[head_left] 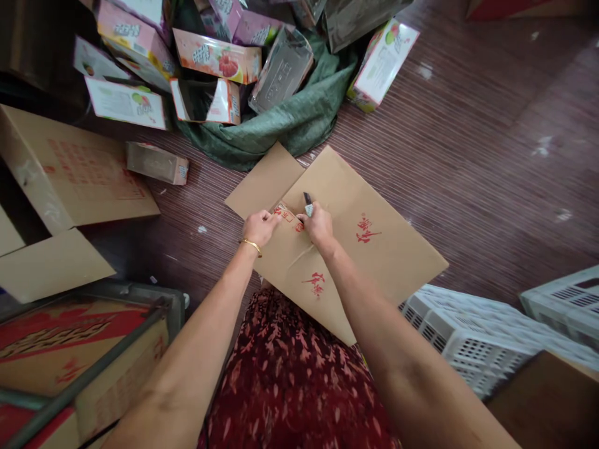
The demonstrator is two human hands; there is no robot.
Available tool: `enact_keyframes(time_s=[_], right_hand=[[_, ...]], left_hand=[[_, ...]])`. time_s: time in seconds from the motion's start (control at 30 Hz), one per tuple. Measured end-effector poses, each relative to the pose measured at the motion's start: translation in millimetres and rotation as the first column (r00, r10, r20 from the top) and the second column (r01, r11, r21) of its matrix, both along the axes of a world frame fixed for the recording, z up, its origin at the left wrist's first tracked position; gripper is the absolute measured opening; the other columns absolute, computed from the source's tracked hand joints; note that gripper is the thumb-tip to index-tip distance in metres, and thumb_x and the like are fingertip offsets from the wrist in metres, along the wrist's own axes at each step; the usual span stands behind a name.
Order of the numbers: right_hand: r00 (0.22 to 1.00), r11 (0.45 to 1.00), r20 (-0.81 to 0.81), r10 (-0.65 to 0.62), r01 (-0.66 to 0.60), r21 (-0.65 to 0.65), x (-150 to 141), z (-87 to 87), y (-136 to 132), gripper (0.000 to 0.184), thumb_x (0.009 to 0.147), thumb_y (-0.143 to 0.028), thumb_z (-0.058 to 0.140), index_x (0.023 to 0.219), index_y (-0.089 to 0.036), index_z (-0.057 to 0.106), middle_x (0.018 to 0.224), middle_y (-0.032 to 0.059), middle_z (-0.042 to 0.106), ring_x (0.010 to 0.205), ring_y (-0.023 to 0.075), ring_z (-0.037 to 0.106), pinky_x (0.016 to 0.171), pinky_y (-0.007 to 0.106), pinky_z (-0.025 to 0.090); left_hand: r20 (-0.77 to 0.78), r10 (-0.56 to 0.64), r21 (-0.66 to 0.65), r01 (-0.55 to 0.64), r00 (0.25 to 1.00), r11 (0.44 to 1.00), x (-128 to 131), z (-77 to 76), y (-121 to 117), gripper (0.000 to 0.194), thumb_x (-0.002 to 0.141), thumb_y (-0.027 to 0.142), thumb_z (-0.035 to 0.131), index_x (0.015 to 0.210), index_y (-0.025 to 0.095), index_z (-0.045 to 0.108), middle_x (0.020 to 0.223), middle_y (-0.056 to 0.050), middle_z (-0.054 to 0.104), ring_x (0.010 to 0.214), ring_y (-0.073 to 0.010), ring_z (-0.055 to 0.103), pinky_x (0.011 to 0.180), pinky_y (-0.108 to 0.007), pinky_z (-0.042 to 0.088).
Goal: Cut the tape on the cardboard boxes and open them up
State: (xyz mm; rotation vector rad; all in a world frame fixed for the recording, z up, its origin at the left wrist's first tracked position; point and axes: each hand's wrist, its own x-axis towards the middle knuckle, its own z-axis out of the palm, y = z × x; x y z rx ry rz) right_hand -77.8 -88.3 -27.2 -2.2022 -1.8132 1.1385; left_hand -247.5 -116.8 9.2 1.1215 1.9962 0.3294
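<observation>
In the frame's centre, the left hand (260,228) pinches a brown, red-printed cardboard box (358,212) while the right hand (320,224) grips a small black-and-pale tool (307,203).

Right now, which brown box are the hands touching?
The middle brown box: the left hand and right hand are both on it. The other brown boxes, toward the picture's edges, have no hand on them.

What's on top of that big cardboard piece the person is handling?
On the cardboard are red printing, the left hand, and the right hand gripping a black-ended tool. Any print under the hands is covered, as is whatever lies beneath the cardboard.
</observation>
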Motion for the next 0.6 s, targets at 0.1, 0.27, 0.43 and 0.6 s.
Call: enact_keyframes(time_s=[0.1,0.27,0.43,0.6], right_hand=[[0.999,1.000,0.031,-0.026,0.026,-0.012,-2.0,3.6,-1.5,0.029,0.078,-0.045,0.060,0.091,-0.021,0.052,0.085,0.0073,0.066,0.079,0.0217,0.061,0.062,0.028,0.040],[0.998,0.999,0.033,-0.045,0.046,-0.030,-7.0,7.7,0.2,0.028,0.076,-0.038,0.065,0.093,-0.019,0.054,0.091,0.0079,0.066,0.082,0.0203,0.059,0.066,0.028,0.041],[0.997,0.999,-0.077,0.006,-0.009,-0.043,-7.1,15.4,-5.4,0.024,0.077,-0.036,0.065,0.089,-0.018,0.055,0.087,0.0064,0.065,0.078,0.0172,0.057,0.067,0.027,0.041],[0.889,0.985,-0.446,-0.105,0.032,-0.169,20.3,31.3,-25.1,0.020,0.076,-0.033,0.064,0.079,-0.018,0.050,0.065,-0.0015,0.060,0.058,0.0116,0.054,0.058,0.024,0.044]], left_hand=[[-0.009,-0.013,0.041,0.013,1.000,0.999,11.6,21.0,-16.9,0.032,0.078,0.041,0.059,0.059,0.016,0.052,0.053,0.004,0.042,0.054,-0.0096,0.037,0.053,-0.023,0.025],[-0.070,-0.127,0.248,0.140,0.989,0.958,9.8,68.8,-58.9,0.028,0.083,0.044,0.055,0.077,0.017,0.063,0.080,-0.003,0.061,0.078,-0.0158,0.055,0.073,-0.025,0.039],[0.277,-0.220,0.030,0.220,0.935,0.975,-31.0,86.0,-87.8,0.048,0.076,0.054,0.061,0.110,0.020,0.063,0.103,-0.004,0.067,0.089,-0.0199,0.060,0.082,-0.027,0.046],[0.352,-0.427,-0.073,0.479,0.833,0.875,-30.0,101.0,-40.9,0.042,0.078,0.057,0.055,0.096,0.022,0.070,0.089,-0.001,0.067,0.083,-0.0194,0.060,0.076,-0.026,0.046]])
